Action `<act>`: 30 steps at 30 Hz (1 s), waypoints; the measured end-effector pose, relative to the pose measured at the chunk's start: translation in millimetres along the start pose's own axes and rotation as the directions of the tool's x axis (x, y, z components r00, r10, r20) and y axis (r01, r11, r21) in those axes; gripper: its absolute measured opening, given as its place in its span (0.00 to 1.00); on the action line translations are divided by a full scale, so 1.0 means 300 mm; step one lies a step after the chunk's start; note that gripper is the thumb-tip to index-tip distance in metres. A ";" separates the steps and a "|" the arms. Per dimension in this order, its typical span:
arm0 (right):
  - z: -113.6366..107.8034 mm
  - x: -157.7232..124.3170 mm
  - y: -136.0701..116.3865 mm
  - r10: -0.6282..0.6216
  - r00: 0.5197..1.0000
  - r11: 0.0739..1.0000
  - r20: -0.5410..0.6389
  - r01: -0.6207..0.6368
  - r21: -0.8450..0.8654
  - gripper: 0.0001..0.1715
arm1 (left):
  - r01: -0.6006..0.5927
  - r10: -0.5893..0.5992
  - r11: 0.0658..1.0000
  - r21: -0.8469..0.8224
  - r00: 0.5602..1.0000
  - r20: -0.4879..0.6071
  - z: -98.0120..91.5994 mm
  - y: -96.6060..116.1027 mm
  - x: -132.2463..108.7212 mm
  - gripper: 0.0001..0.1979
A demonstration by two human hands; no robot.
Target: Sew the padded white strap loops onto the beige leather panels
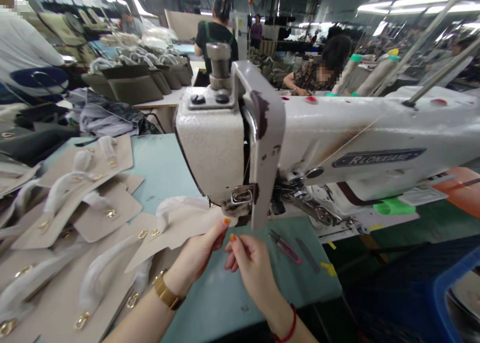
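A beige bag panel (193,217) with a plastic-wrapped handle and gold rings lies with its right end under the head of a white sewing machine (212,148). My left hand (200,253), with a gold watch at the wrist, grips that end, thumb near the needle area. Close beside it, my right hand (253,265) has thumb and fingertips pressed together in front of the machine. Whatever those fingertips may hold is too small to make out. The machine's guard hides the needle. Pink-handled thread snips (287,248) rest on the table right of my right hand.
Similar beige panels (101,273) with wrapped handles pile up at the left of the green table (210,303). A dark flat blade (307,255) lies beside the snips. A blue bin (442,288) stands at lower right. Co-workers and dark bags (131,83) are behind.
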State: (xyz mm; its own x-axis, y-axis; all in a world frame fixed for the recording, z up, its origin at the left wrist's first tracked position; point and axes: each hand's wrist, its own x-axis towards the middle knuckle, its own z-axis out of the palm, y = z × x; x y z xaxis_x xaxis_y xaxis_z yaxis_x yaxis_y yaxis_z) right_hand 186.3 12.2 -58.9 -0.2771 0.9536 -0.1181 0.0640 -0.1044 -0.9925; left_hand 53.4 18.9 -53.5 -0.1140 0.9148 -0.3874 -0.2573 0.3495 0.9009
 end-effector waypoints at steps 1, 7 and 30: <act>-0.003 -0.019 0.024 0.007 1.000 1.000 0.025 -0.006 -0.029 0.27 | 0.008 -0.008 1.000 0.006 1.000 0.008 0.002 0.002 0.002 0.25; -0.025 -0.089 0.189 0.032 0.997 0.964 0.073 -0.012 -0.265 0.26 | -0.046 0.046 0.999 0.015 0.998 0.035 0.007 0.006 0.017 0.23; -0.041 -0.113 0.238 -0.110 0.981 0.872 0.157 0.171 -0.458 0.25 | -0.104 0.103 0.994 -0.029 0.994 -0.038 0.027 0.026 0.056 0.21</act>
State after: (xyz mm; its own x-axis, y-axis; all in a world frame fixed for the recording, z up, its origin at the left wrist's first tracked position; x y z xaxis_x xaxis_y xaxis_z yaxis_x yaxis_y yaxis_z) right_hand 212.0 -24.1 -125.4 -0.4300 0.9028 -0.0123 0.4475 0.2013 -0.8713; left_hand 57.3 38.8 -51.3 -0.1769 0.9376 -0.2995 -0.2721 0.2458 0.9303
